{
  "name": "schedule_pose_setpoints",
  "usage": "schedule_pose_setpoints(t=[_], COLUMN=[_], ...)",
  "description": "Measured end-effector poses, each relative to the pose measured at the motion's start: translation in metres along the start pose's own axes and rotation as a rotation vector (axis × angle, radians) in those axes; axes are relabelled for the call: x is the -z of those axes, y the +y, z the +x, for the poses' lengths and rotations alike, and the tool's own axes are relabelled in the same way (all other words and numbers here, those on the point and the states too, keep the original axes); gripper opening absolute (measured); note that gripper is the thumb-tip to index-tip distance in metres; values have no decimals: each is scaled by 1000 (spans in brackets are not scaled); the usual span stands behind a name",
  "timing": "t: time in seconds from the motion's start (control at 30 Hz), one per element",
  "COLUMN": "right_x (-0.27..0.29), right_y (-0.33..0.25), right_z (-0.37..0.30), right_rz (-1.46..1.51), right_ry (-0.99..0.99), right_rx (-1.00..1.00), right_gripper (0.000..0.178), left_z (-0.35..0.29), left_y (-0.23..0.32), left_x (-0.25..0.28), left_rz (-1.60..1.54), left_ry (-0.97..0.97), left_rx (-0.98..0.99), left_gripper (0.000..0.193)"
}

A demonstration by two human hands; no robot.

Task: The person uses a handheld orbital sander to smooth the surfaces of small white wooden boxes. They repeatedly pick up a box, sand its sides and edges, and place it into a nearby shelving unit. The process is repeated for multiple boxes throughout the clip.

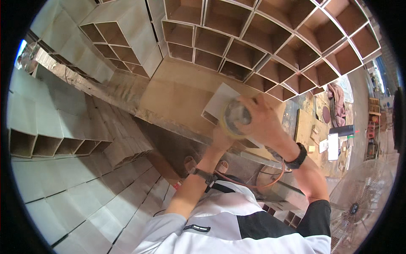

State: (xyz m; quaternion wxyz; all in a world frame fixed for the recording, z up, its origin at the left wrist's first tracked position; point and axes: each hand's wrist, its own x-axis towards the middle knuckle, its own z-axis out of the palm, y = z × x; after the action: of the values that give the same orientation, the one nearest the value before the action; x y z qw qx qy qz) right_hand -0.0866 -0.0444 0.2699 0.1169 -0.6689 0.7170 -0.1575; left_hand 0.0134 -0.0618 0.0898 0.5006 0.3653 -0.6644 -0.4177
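Observation:
My right hand [264, 118] is closed round the side of a round, greyish disc-shaped thing [234, 115] with a pale yellow rim. Motion blur hides its exact kind. Beneath it, a white-faced box or panel [220, 100] with a brown edge lies on the brown work surface [179, 91]. My left hand [222, 137] is at the lower edge of the disc, close to the box. Its fingers are smeared and partly hidden, so their grip does not show.
Brown-lined compartment boxes [270, 36] stand stacked along the far side. White boxes [63, 186] fill the left. An orange hose [277, 178] curves below my right wrist. A fan [355, 207] stands at right, near a cluttered wooden bench [304, 131].

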Motion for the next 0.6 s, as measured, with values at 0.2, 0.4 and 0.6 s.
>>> schedule_pose_setpoints(t=[0.2, 0.4, 0.6], right_x=[-20, -33, -13], right_y=[-10, -9, -1], right_z=[54, 55, 90], right_rz=[-103, -205, -129], right_ry=[-124, -40, -37], right_rx=[-33, 138, -125], right_gripper=[62, 52, 46], left_z=[-16, -10, -16], left_y=[-43, -18, -45], left_x=[-5, -12, -4], left_rz=[207, 54, 278], left_ry=[-231, -108, -358], left_rx=[-18, 109, 19], left_gripper=[56, 52, 52])
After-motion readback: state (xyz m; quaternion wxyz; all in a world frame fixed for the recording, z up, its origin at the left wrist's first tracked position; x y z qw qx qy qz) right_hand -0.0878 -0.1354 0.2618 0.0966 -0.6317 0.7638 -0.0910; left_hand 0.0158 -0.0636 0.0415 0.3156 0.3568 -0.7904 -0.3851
